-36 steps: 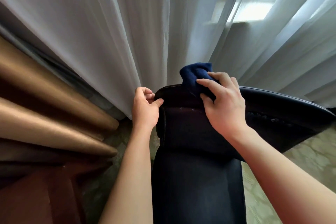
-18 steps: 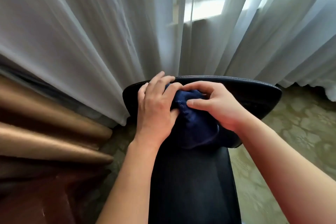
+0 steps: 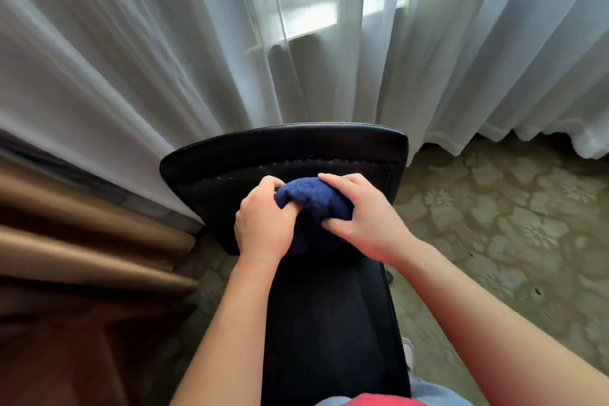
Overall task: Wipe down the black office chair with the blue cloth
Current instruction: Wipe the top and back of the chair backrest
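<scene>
The black office chair (image 3: pixel 283 152) stands in front of me, seen from behind its backrest, whose curved top edge is dusty. A bunched dark blue cloth (image 3: pixel 313 198) lies against the upper back of the chair. My left hand (image 3: pixel 263 224) grips the cloth's left side with curled fingers. My right hand (image 3: pixel 362 217) holds its right side, thumb tucked under and fingers over the top. Both hands are close together, just below the top edge. The cloth's lower part hangs between my hands.
Sheer white curtains (image 3: pixel 197 43) hang right behind the chair, with a bright window (image 3: pixel 316 10) beyond. Brown drapes (image 3: pixel 82 234) bunch at the left. Patterned greenish carpet (image 3: pixel 494 224) spreads to the right of the chair.
The cloth came off the chair's top edge and down onto the back. My left hand left the chair's edge and took hold of the cloth beside my right hand.
</scene>
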`<state>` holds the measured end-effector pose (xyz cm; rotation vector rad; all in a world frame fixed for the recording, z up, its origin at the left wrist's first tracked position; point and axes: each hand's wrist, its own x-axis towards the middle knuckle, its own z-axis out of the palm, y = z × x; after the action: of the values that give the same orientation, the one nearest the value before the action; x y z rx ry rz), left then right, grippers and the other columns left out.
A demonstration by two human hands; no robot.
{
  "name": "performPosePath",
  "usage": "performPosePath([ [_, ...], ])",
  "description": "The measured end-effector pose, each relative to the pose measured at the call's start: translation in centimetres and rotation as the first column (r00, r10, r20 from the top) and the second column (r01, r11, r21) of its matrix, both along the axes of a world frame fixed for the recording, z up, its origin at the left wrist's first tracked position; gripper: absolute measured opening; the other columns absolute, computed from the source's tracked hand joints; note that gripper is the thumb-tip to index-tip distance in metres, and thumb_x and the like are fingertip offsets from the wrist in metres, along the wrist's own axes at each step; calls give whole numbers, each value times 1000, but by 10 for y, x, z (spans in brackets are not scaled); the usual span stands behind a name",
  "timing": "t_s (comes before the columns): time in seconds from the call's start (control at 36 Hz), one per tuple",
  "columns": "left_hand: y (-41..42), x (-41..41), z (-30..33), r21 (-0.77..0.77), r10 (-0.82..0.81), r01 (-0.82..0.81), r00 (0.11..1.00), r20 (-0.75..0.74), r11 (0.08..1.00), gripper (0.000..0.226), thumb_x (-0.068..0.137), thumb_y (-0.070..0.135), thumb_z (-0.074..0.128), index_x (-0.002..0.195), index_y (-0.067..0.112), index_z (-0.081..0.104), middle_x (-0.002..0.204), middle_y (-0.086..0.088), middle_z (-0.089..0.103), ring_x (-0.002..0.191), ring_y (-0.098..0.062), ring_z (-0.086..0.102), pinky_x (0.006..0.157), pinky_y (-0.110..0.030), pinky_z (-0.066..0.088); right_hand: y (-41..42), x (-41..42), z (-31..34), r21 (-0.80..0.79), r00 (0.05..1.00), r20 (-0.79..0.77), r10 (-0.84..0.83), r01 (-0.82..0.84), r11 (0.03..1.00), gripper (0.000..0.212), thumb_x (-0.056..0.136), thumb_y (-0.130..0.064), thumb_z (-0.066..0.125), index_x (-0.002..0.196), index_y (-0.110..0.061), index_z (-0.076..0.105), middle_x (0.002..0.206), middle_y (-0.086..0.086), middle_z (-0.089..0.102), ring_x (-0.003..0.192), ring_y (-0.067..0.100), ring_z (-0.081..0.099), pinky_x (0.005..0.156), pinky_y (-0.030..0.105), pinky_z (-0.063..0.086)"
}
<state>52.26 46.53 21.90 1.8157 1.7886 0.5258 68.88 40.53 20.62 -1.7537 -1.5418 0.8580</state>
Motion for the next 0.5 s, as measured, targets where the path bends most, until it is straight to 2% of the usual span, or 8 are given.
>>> performPosePath([
  [0.08,-15,14,2,-109,37,-33,998,40,994,24,77,42,74,88,30,57,80,8,67,78,-19,65,69,-35,53,-10,5,-3,-35,975,-123,-185,182,983,54,76,-14,72,122,-33,50,104,-13,63,91,5,63,82,27,53],
  [0.17,-31,27,1,-209,50,-25,992,113,978,23,76,35,75,91,31,59,82,8,69,78,-11,66,68,-33,56,-18,14,-8,-93,952,-145,-270,258,962,35,80,-14,66,105,-29,47,87,-9,66,78,9,65,71,35,56],
  [0.25,-45,37,0,-292,91,-40,982,166,956,20,81,25,69,99,30,62,87,8,70,81,-9,67,69,-31,57,-26,20,-13,-101,953,-177,-245,230,968,30,83,-19,67,106,-28,50,88,-9,67,80,3,64,68,28,52],
  [0.31,-52,43,0,-361,139,-48,963,230,931,20,83,21,63,102,28,64,89,5,72,83,-11,70,73,-34,60,-31,21,-15,-103,961,-196,-196,179,978,39,81,-28,74,115,-29,54,99,-13,65,90,0,62,74,18,47],
  [0.36,-56,47,-2,-415,187,-52,938,291,908,21,79,18,56,96,22,67,87,2,74,81,-16,71,73,-39,60,-36,23,-16,-89,975,-195,-107,91,992,62,75,-38,80,129,-27,51,121,-14,59,107,0,56,85,12,42],
  [0.42,-60,50,-6,-448,241,-68,908,343,892,24,73,16,49,89,8,64,79,-6,68,75,-25,64,68,-43,54,-41,26,-16,-87,984,-179,25,-41,995,85,70,-41,85,142,-25,41,141,-11,44,121,-5,43,91,6,34],
  [0.44,-62,51,-7,-466,276,-80,887,370,881,25,71,15,48,88,3,61,78,-13,64,75,-28,60,66,-44,52,-43,28,-16,-97,985,-151,86,-101,990,94,69,-41,86,147,-24,35,149,-10,35,125,-6,36,92,5,31],
  [0.5,-65,54,-9,-483,315,-89,856,410,871,25,77,11,47,93,-3,60,86,-26,66,79,-36,66,68,-48,55,-44,33,-14,-123,985,-75,154,-162,979,106,67,-43,87,153,-26,26,158,-10,20,133,2,34,98,14,32],
])
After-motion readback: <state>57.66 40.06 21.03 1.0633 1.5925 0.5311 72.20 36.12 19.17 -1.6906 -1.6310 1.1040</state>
